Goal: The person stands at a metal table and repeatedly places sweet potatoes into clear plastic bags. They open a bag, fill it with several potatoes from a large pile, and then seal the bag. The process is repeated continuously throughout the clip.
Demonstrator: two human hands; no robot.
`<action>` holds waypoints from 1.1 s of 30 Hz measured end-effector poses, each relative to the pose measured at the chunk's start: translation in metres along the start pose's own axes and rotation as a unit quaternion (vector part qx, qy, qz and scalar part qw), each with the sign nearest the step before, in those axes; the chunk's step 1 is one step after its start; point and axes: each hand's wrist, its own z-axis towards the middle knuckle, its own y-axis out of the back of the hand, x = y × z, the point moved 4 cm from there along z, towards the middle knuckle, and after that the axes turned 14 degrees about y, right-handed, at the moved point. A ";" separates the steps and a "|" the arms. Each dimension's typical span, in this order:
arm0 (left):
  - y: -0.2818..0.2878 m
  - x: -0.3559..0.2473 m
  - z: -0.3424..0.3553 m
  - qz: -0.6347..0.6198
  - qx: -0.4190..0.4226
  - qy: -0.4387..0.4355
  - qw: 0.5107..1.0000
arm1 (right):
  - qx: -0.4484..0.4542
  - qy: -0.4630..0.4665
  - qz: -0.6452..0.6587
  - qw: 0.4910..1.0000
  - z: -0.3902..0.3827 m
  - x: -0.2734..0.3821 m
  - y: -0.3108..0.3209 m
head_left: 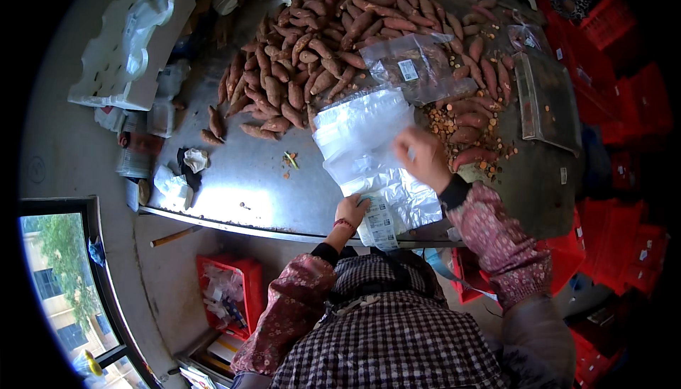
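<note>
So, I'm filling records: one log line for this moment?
left hand: on plastic bags | right hand: blurred, near plastic bags | sweet potatoes: heaped on metal table

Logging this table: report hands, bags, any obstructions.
Left hand on flat, translucent plastic bags, near left edge. Right hand blurred by their right side, grip unclear. Crowding the far side: clear, labelled plastic bag, heaped reddish-brown sweet potatoes.

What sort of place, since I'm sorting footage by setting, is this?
Probably a produce packing room: sweet potatoes lie heaped on a metal worktable, flat plastic bags lie on its near side, and red plastic crates are stacked to the right.
</note>
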 end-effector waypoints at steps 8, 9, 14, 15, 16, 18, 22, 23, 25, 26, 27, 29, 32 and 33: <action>0.000 -0.012 -0.008 0.020 -0.003 0.078 0.997 | 0.328 0.089 -0.039 0.940 -0.143 0.019 -0.079; 0.002 -0.010 -0.011 -0.024 0.031 0.105 0.994 | 0.326 0.088 -0.034 0.941 -0.144 0.019 -0.080; 0.018 0.022 -0.027 0.050 0.056 0.059 0.995 | 0.323 0.077 -0.043 0.942 -0.141 0.020 -0.085; 0.021 0.012 -0.034 0.036 0.108 0.091 0.989 | 0.325 0.074 -0.053 0.941 -0.145 0.019 -0.085; 0.017 -0.005 -0.036 -0.024 0.160 0.119 0.980 | 0.327 0.071 -0.063 0.940 -0.148 0.018 -0.086; -0.006 -0.014 -0.021 0.020 0.191 0.143 0.971 | 0.338 0.076 -0.070 0.935 -0.145 0.020 -0.088; -0.038 -0.003 -0.024 0.077 0.022 0.020 0.997 | 0.357 0.076 -0.058 0.929 -0.142 0.015 -0.085; -0.036 -0.004 -0.035 0.073 0.029 -0.005 0.997 | 0.358 0.069 -0.052 0.930 -0.145 0.014 -0.086; -0.020 -0.014 -0.065 0.066 0.039 -0.053 0.996 | 0.317 0.060 -0.036 0.946 -0.145 0.013 -0.083; -0.015 -0.009 -0.079 0.079 0.074 -0.084 0.991 | 0.298 0.060 -0.027 0.952 -0.142 0.014 -0.082; -0.008 -0.011 -0.092 0.093 0.110 -0.118 0.982 | 0.281 0.060 -0.043 0.957 -0.141 0.012 -0.081; 0.003 -0.011 -0.109 0.062 0.189 -0.101 0.975 | 0.248 0.062 -0.071 0.964 -0.141 0.008 -0.076; 0.010 -0.012 -0.117 0.004 0.249 -0.058 0.967 | 0.212 0.099 -0.113 0.966 -0.136 -0.012 -0.091; 0.011 -0.013 -0.113 -0.003 0.246 -0.065 0.967 | 0.207 0.087 -0.119 0.967 -0.123 -0.013 -0.093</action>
